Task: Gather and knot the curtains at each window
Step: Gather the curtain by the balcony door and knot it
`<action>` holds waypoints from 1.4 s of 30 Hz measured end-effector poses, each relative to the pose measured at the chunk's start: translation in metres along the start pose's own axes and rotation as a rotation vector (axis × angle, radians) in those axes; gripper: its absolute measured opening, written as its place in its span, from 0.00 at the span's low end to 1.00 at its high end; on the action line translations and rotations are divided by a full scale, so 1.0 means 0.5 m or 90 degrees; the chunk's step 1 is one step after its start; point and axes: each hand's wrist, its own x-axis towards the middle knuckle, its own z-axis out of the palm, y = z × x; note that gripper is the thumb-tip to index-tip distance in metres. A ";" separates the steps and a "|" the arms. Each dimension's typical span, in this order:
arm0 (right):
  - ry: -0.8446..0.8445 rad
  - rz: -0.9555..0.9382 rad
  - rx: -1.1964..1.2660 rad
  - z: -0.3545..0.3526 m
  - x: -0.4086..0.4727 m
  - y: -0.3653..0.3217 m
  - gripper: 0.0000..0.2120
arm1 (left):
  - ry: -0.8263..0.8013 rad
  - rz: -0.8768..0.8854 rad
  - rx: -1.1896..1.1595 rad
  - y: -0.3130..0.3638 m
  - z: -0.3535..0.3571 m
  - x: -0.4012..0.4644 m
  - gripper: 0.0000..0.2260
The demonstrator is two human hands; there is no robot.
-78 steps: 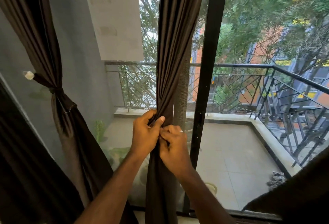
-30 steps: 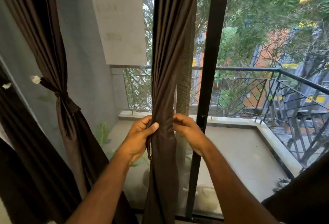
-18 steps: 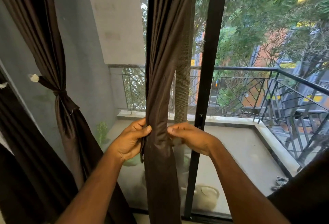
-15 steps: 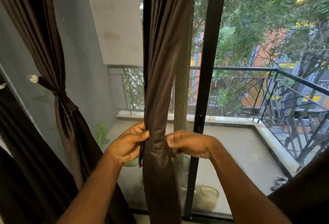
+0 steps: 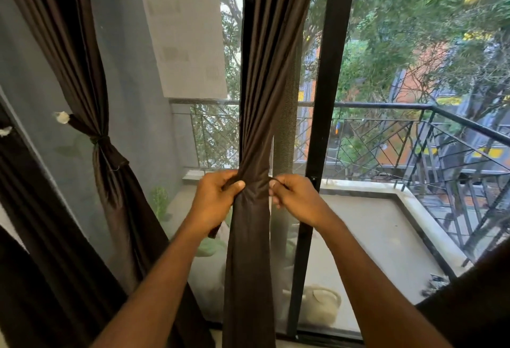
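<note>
A dark brown curtain (image 5: 265, 77) hangs gathered into a narrow bundle in front of the window's black centre post. A band of the same fabric (image 5: 255, 186) wraps it at waist height. My left hand (image 5: 214, 204) grips the band's left end, thumb pressed against the bundle. On the other side my right hand (image 5: 294, 198) pinches the band's right end with curled fingers. Further left, a second brown curtain (image 5: 82, 66) is tied back at a knot (image 5: 99, 140) fastened to a white wall hook (image 5: 62, 117).
A black sliding-door frame (image 5: 325, 99) stands just right of the bundle. Behind the glass lie a balcony floor (image 5: 372, 237), a black metal railing (image 5: 414, 137) and trees. A white paper sheet (image 5: 187, 38) is stuck on the glass. Dark fabric (image 5: 469, 306) fills the lower right corner.
The hands rose slightly and the band now cinches the bundle tighter between them. My right hand shifted from reaching behind the curtain to pinching the band's end at its right side.
</note>
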 end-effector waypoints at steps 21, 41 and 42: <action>0.003 0.144 0.479 0.141 -0.038 -0.028 0.15 | 0.141 -0.260 -0.176 0.063 0.032 -0.031 0.06; 0.066 -0.082 0.104 0.141 -0.058 0.054 0.10 | -0.039 -0.003 0.395 0.037 0.029 -0.009 0.15; 0.059 -0.078 0.083 0.135 -0.059 0.059 0.12 | -0.029 0.026 0.386 0.033 0.029 -0.011 0.12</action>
